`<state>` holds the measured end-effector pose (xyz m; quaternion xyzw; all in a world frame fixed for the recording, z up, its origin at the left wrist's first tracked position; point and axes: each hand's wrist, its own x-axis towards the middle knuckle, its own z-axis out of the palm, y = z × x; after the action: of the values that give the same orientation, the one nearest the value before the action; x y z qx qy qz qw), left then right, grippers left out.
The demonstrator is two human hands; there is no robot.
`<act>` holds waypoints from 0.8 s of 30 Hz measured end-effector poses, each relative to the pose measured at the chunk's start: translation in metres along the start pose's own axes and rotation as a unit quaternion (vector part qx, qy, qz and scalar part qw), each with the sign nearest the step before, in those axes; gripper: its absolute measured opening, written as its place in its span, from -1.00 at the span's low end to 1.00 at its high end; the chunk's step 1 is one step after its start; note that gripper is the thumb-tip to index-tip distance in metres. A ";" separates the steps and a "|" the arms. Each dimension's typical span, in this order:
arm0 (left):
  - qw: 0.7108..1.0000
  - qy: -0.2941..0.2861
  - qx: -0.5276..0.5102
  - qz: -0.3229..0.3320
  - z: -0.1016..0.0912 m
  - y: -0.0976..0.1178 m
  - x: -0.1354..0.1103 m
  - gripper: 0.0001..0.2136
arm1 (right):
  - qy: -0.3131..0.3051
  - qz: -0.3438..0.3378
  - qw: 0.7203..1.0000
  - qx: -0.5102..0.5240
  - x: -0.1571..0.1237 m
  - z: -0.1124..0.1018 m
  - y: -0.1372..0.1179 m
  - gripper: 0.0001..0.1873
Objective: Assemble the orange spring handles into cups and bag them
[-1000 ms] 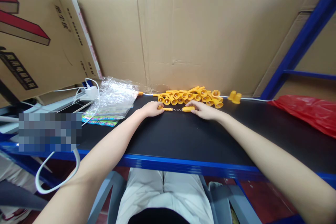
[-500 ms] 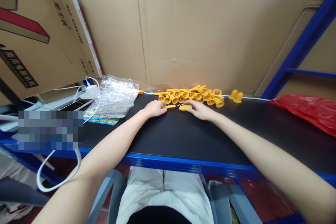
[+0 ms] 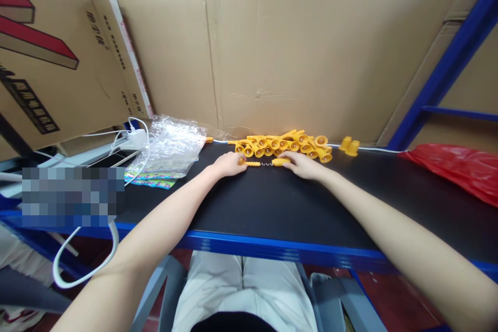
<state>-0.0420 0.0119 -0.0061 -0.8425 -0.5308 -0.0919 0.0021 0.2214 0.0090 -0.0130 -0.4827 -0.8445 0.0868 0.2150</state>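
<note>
My left hand (image 3: 229, 164) rests on the black table top (image 3: 272, 202) and pinches the left end of a thin yellow ridged stick (image 3: 252, 163). A small metal spring (image 3: 265, 163) joins that stick to a short yellow plastic piece (image 3: 280, 162), which my right hand (image 3: 302, 164) grips at its right end. Both hands lie low on the table with fingers closed. Just behind them sits a pile of several yellow funnel-shaped plastic parts (image 3: 286, 144).
Two more yellow parts (image 3: 348, 145) lie apart at the right by a white cable. A crumpled clear plastic bag (image 3: 169, 144) and a white charger (image 3: 134, 139) sit at the left, a red bag (image 3: 459, 168) at the right. Cardboard (image 3: 295, 57) walls the back.
The two hands first drew closer, shortening the spring, then moved apart again so the stick, spring and short piece lie stretched in a line.
</note>
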 end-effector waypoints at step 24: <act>1.000 0.005 0.008 -0.014 0.000 0.002 0.001 -0.69 | -0.018 0.018 0.999 0.040 -0.001 -0.004 0.004 -0.70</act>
<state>-0.0400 0.0120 -0.0061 -0.8346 -0.5430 -0.0918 0.0106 0.2271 0.0099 -0.0108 -0.4876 -0.8351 0.1326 0.2173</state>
